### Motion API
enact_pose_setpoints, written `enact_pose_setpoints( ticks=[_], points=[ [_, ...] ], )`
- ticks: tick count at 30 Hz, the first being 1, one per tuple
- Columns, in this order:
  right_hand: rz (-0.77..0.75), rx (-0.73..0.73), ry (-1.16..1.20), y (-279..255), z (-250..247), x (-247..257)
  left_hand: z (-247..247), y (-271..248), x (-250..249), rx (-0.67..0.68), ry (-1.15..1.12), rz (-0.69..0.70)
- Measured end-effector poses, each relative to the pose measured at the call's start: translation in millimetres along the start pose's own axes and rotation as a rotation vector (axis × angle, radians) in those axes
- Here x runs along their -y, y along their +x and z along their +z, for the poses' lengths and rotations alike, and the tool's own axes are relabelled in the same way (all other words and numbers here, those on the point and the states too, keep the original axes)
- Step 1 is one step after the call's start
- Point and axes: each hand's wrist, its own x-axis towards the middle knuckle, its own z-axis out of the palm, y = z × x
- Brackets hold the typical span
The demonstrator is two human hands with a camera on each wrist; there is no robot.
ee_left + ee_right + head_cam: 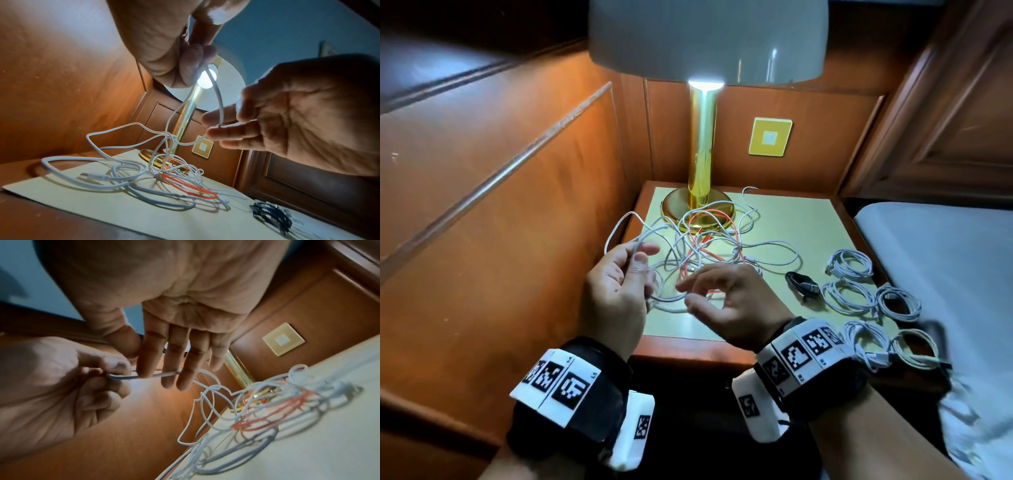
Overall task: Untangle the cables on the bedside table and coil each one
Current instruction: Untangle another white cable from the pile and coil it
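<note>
Hands first: your left hand pinches the white cable between thumb and curled fingers, and your right hand has its fingers loosely spread, with the same cable running between them. Pull hard now and the small knot just beyond your fingers would likely tighten, or the tangle would drag toward the table's near edge. Coiled cables crowd the right side of the bedside table, so open room is centre-front. Farther back, the tangle wraps the lamp base; tugging could snag it.
</note>
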Motion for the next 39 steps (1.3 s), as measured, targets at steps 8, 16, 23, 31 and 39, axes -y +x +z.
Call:
enact_pose_setpoints(
  ticks=[8, 16, 23, 31, 39],
  points=[
    [0.768, -0.272, 0.898, 32, 13, -16, -3, -23, 0, 0.108, 0.064, 0.087],
    [0.803, -0.143, 1.071, 56, 26, -29, -39, -46, -6, 0.442, 0.201, 0.044],
    [0.649, -0.256, 0.935, 69, 31, -35, -48, -35, 9, 0.579, 0.380, 0.061],
    [0.290, -0.259, 0.213, 69, 30, -32, -49, -31, 22, 0.638, 0.623, 0.198],
    [0.096, -0.402, 0.045, 67, 12, -29, -47, -31, 19, 0.516, 0.608, 0.229]
  ],
)
